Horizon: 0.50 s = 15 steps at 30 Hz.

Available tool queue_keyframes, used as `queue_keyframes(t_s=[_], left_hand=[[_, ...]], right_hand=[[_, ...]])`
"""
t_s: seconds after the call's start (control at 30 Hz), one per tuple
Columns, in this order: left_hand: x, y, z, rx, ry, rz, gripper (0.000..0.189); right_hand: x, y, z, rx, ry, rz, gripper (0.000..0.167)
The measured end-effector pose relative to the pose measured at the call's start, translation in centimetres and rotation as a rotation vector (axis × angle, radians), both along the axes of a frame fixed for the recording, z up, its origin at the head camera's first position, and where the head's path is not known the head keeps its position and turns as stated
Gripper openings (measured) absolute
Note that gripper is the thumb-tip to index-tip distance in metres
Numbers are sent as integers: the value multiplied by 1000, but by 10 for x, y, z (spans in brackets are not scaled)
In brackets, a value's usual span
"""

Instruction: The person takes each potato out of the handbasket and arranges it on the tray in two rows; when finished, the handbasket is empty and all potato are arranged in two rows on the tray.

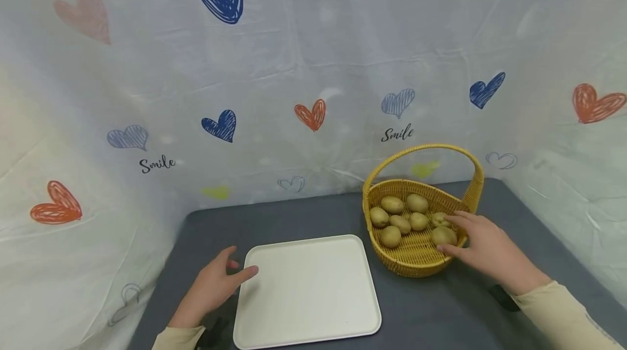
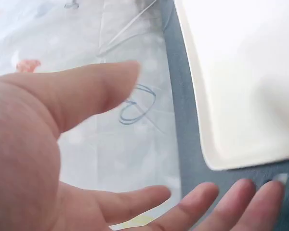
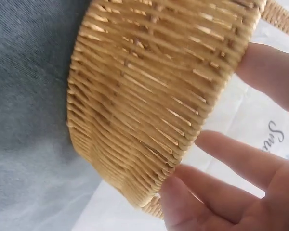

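A yellow wicker basket [image 1: 409, 268] with a tall arched handle holds several small brownish-yellow potatoes [image 1: 392, 204]. My right hand [image 1: 490, 249] reaches over its right rim, thumb and fingers apart around a potato [image 1: 443, 235] at that side; whether they touch it I cannot tell. In the right wrist view the wicker wall [image 3: 135, 96] hides the potatoes, and the fingertips dip behind the rim. At the left edge of a white rectangular tray [image 1: 308, 290], my left hand [image 1: 210, 287] hovers with spread fingers, holding nothing. Its thumb overlaps the tray's border in the head view.
Tray and basket stand side by side on a dark grey table [image 1: 215, 230], the basket farther back on the right. A pale curtain [image 1: 274, 78] printed with hearts and the word Smile hangs behind the table and along both sides.
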State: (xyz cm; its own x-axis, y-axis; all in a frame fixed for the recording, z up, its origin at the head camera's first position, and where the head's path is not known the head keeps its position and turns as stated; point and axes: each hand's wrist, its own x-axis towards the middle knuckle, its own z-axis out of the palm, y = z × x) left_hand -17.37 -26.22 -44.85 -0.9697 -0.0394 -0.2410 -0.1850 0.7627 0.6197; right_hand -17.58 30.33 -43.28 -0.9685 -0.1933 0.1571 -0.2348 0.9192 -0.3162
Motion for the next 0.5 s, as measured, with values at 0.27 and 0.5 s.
queue_keyframes(t_s=[0.27,0.5], left_hand=[[-11,-4,-14,116,-116,42,86],[-14,-3,-23,132,-117,38,68]], right_hand=[[-21,-5,7,-28,-85,43,61],[-28,-5,5,14,-142,26,60]])
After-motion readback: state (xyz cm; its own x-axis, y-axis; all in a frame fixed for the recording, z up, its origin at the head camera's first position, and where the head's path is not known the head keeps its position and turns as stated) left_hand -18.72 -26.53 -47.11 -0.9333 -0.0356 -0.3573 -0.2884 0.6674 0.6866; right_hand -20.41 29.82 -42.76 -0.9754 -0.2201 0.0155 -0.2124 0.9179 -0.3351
